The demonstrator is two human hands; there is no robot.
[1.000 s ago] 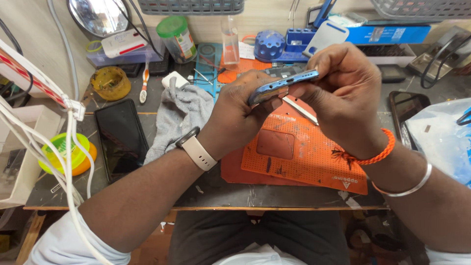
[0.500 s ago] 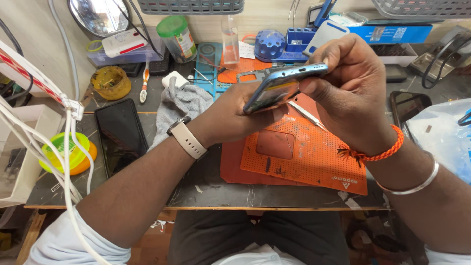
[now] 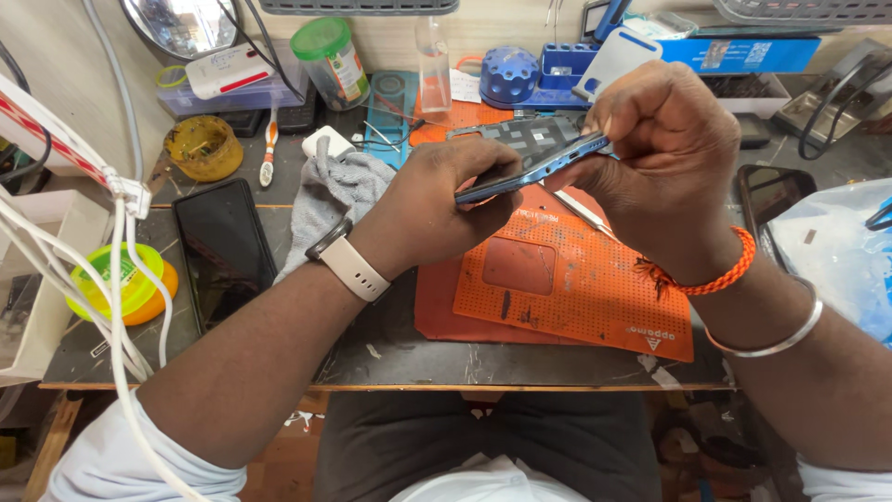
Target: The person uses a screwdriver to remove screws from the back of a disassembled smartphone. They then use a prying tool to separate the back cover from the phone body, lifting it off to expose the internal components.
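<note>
Holding a slim blue-edged smartphone (image 3: pixel 534 165) edge-on above the orange perforated repair mat (image 3: pixel 576 288), both hands on it. Left hand (image 3: pixel 437 209), pale strap smartwatch (image 3: pixel 351 265) on the wrist, has its grip pinching the phone's lower end from the side. Right hand (image 3: pixel 664 153) has its grip pressed together on the upper end, fingers curled over the frame; whether something thin sits between those fingertips and the frame, I can't tell. My read: work is along the phone's side seam. To do it well, keep the left hand as the fixed clamp, let the right do the fine motion only, keep force in line with the edge and not across the glass, and stay over the mat so anything small that drops lands on it. A thin metal tool (image 3: pixel 587 212) lies on the mat just under the phone. Surface: dark worn tabletop (image 3: pixel 409 353), scuffed front edge. Left of the mat, a crumpled grey cloth (image 3: pixel 334 195), then a black glass panel (image 3: pixel 223 251) lying flat, then a lime-and-orange round tape roll (image 3: pixel 125 288) near the left edge. White cables (image 3: pixel 111 279) hang across the left side. Back row: green-lidded jar (image 3: pixel 330 60), clear squeeze bottle (image 3: pixel 435 56), blue round screwdriver holder (image 3: pixel 509 74), yellowed pot (image 3: pixel 203 147). Clear plastic bag (image 3: pixel 836 251) at far right. Small, cluttered repair bench against a pale wall.
</note>
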